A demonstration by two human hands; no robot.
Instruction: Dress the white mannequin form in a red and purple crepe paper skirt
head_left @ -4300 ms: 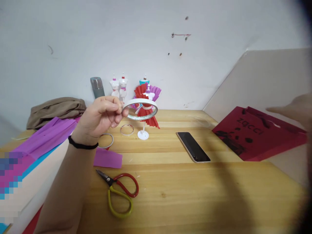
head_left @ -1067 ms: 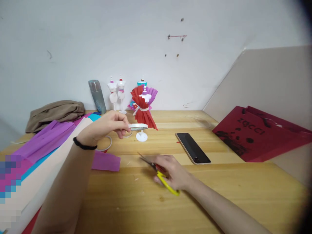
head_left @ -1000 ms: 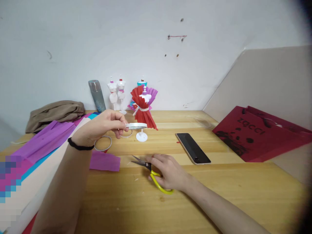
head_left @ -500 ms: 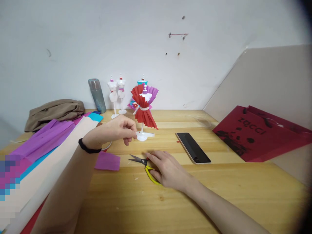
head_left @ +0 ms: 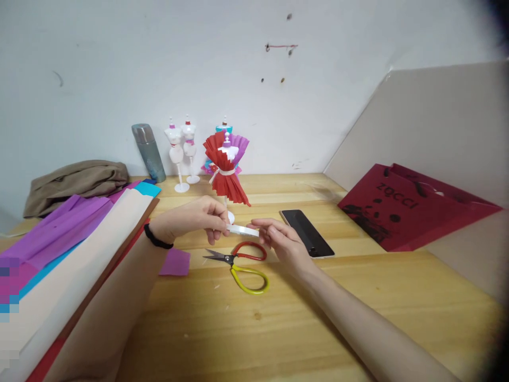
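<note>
A short white strip (head_left: 243, 230) is stretched between my two hands above the table. My left hand (head_left: 207, 218) pinches its left end, and my right hand (head_left: 278, 236) has its fingertips closed on the right end. Just below lie scissors (head_left: 228, 259) with one red and one yellow handle, blades apart and pointing left. Behind the strip stands a small white mannequin (head_left: 228, 154) in a red and purple pleated paper dress, tied with a pale band at the waist. A purple paper piece (head_left: 176, 262) lies beside my left wrist.
Two bare mannequins (head_left: 175, 154) and a grey flask (head_left: 149, 153) stand at the back left, near a brown cloth (head_left: 79, 183). Coloured paper sheets (head_left: 87, 249) cover the left side. On the right are a phone (head_left: 306, 233) and a red paper bag (head_left: 401, 212).
My right hand has left the scissors and risen to the strip, taking its right end. The scissors now lie free. The view has shifted slightly.
</note>
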